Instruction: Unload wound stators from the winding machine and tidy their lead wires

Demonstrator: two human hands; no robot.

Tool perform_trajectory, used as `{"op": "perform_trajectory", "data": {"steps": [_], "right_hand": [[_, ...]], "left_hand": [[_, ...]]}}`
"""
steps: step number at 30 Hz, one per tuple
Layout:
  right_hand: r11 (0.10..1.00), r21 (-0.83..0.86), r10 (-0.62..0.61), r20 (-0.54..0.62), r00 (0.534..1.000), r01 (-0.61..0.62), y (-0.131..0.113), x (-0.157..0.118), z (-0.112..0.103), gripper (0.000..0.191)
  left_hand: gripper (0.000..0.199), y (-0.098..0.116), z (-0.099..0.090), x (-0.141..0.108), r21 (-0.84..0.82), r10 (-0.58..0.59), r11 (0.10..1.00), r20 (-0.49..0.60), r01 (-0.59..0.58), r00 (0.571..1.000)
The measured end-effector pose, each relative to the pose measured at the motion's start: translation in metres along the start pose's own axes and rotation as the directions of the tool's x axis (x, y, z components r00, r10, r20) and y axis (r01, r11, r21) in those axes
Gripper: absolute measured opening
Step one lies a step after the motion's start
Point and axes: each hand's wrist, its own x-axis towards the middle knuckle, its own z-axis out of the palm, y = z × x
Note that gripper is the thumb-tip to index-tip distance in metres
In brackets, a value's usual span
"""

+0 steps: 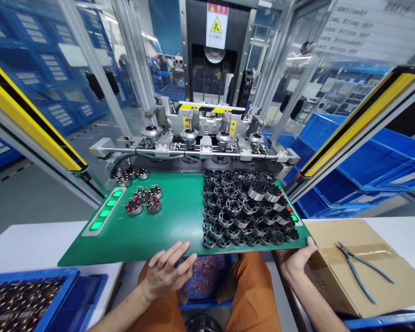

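My left hand (169,271) is at the front edge of the green work surface (173,221), its fingers spread and resting at the rim, holding nothing. At the right front corner, my right hand (297,258) touches the edge from the side, thumb on top and the other fingers hidden underneath. Black and silver stator cores (234,206) stand packed in rows on the right half, a few stacked higher. Several copper-wound stators (153,205) lie on the left half, with loose wire ends. Behind them runs a machine with four round fixtures (189,134).
Green-lit buttons (104,213) flank the surface. Pliers (358,269) lie on a cardboard box (383,244) at right. A blue crate (64,281) of wound stators is at lower left. Yellow posts (31,115) rise on both sides; blue bins (376,157) stand at right.
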Motion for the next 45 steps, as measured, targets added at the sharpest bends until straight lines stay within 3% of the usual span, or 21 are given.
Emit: {"op": "perform_trajectory", "data": {"steps": [8, 14, 22, 45], "right_hand": [[1.000, -0.006, -0.005, 0.010, 1.000, 0.005, 0.0018, 0.0029, -0.0032, 0.079], [1.000, -0.020, 0.019, 0.005, 1.000, -0.019, -0.0003, 0.0006, -0.0021, 0.082], [1.000, -0.021, 0.007, -0.030, 1.000, -0.008, -0.0024, -0.0022, 0.0034, 0.078], [0.999, -0.036, 0.007, -0.023, 1.000, -0.008, -0.0045, -0.0041, 0.0056, 0.080]], "left_hand": [[0.041, 0.0000, -0.0003, -0.0001, -0.009, 0.004, 1.000, -0.001, -0.004, 1.000], [0.029, 0.0002, -0.0009, 0.0029, -0.018, -0.002, 1.000, 0.008, 0.002, 1.000], [0.035, 0.0002, -0.0021, 0.0044, -0.025, 0.003, 1.000, 0.003, -0.002, 1.000], [0.030, 0.0002, -0.0017, 0.0057, -0.011, 0.005, 1.000, -0.006, -0.005, 1.000]]}}
